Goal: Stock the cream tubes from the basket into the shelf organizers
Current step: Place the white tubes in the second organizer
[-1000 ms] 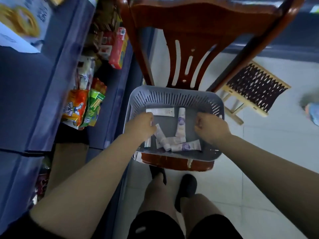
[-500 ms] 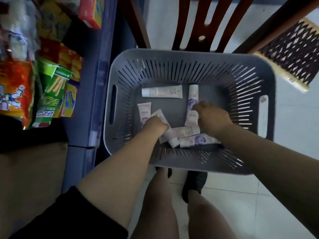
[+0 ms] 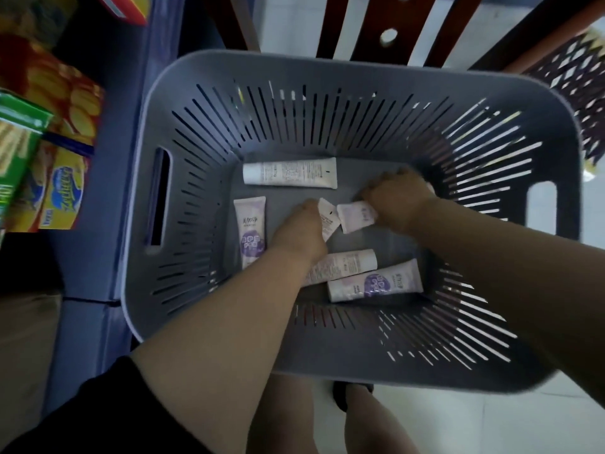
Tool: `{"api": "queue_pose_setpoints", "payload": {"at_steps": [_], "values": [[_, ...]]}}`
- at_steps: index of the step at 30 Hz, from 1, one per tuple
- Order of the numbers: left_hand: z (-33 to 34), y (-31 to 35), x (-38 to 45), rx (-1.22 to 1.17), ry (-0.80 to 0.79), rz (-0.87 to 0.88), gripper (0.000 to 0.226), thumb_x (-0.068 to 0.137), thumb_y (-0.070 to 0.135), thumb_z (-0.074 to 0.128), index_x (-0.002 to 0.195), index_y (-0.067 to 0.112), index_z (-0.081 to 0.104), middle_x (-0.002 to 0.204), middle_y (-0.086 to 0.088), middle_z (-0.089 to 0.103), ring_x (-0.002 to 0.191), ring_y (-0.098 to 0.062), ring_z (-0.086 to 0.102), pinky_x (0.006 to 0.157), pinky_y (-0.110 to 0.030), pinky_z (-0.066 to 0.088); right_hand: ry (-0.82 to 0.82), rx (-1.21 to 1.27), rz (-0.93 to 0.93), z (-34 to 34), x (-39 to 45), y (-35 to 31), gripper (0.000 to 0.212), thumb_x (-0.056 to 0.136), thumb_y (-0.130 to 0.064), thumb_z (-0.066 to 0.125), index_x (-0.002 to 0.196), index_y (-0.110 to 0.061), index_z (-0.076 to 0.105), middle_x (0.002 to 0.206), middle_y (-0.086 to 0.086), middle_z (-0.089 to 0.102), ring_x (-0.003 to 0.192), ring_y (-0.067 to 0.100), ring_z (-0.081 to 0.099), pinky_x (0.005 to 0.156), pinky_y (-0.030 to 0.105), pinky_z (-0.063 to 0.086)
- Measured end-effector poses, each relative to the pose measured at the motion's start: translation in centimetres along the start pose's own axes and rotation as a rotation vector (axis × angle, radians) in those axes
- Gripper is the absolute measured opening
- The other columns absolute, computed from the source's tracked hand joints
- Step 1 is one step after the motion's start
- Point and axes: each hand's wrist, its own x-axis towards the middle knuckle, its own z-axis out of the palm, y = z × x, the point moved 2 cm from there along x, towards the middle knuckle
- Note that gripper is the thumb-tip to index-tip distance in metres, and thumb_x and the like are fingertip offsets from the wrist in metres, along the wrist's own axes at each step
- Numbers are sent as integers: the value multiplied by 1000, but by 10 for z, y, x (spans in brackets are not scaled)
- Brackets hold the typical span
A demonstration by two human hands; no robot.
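Note:
A grey slotted basket (image 3: 327,70) sits on a wooden chair and holds several white and lilac cream tubes. My left hand (image 3: 299,235) is deep in the basket and grips a white tube (image 3: 329,217) whose flat end sticks up. My right hand (image 3: 397,199) grips a lilac tube (image 3: 355,216) just right of it. A long white tube (image 3: 289,172) lies at the back, an upright lilac tube (image 3: 250,231) at the left, and two more tubes (image 3: 376,285) lie near the front.
Blue shelves (image 3: 108,178) with snack boxes (image 3: 62,191) run along the left. The red-brown chair back (image 3: 330,24) rises behind the basket, with a woven stool (image 3: 576,80) at the right. My legs and feet stand on the pale tiled floor below.
The view has dropped closer over the basket. Both hands have reached further in; each has closed on a tube and tipped it up off the basket floor.

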Motion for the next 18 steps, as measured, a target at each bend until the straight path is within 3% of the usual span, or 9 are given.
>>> {"api": "queue_pose_setpoints", "payload": {"at_steps": [5, 9, 12, 15, 18], "values": [[-16, -4, 0, -259, 101, -67, 50, 80, 18, 66, 123, 6, 44, 123, -13, 54, 110, -29, 54, 82, -30, 43, -36, 477, 240, -3, -6, 11, 42, 82, -31, 64, 120, -17, 51, 120, 10, 56, 110, 29, 55, 89, 39, 48], [-38, -1, -13, -576, -2, -184, 29, 88, 23, 53, 113, 8, 57, 105, -9, 60, 86, -21, 55, 57, -22, 40, 33, 998, 344, -19, -16, 12, 46, 80, -29, 70, 120, -11, 55, 119, 11, 61, 109, 29, 58, 92, 38, 47], [-60, 1, -34, -968, -32, -306, 15, 90, 18, 47, 97, 9, 58, 90, -12, 60, 74, -23, 57, 66, -29, 50, 91, 1383, 345, -42, -32, 10, 43, 81, -27, 69, 118, -10, 55, 117, 7, 62, 108, 26, 59, 95, 42, 47], [-87, 9, -63, -1143, -51, -266, 24, 92, 11, 44, 113, 3, 53, 85, -9, 62, 65, -18, 60, 49, -26, 54, 161, 1586, 320, -75, -61, 5, 31, 85, -27, 65, 112, -15, 56, 115, 5, 62, 104, 22, 60, 89, 40, 50], [-117, 27, -97, -1229, 17, -152, 24, 94, 9, 43, 115, 3, 51, 90, -6, 66, 63, -15, 62, 50, -27, 56, 183, 1725, 289, -110, -97, 2, 9, 87, -26, 61, 93, -24, 55, 101, -1, 63, 89, 14, 61, 70, 29, 50]]}}
